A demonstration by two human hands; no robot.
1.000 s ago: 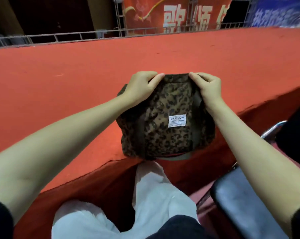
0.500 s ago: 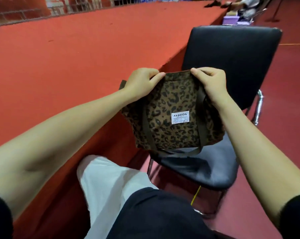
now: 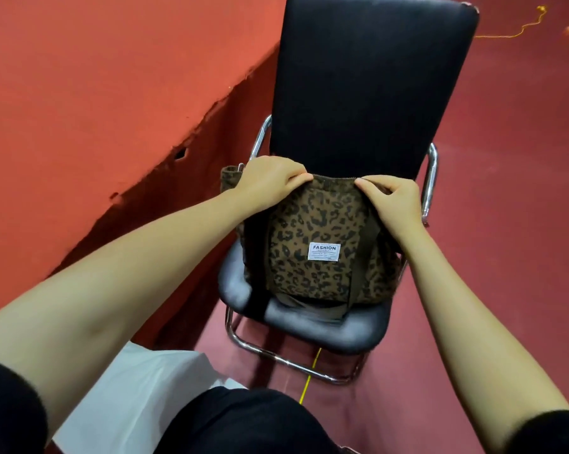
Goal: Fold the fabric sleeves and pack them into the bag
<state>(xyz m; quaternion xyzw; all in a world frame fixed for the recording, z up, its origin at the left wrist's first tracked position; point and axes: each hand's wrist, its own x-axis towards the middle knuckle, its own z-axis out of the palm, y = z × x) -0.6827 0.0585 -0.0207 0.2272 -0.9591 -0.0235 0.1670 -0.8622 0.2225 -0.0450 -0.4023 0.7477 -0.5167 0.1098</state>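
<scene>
A brown leopard-print bag (image 3: 309,237) with a white "FASHION" label stands upright on the seat of a black chair (image 3: 368,80). My left hand (image 3: 270,181) grips the bag's top rim on the left side. My right hand (image 3: 391,201) pinches the same rim on the right side. The bag's dark straps hang down its front onto the seat. The inside of the bag is hidden, and no fabric sleeves show.
The red-covered table (image 3: 96,93) lies to the left, its edge running diagonally beside the chair. The chair's chrome frame (image 3: 432,178) stands on dark red floor (image 3: 505,224). My white trouser leg (image 3: 139,394) fills the lower left.
Both hands carried the bag from the red table over to the right and set it down on the black chair's seat; the view turned right and down with it.
</scene>
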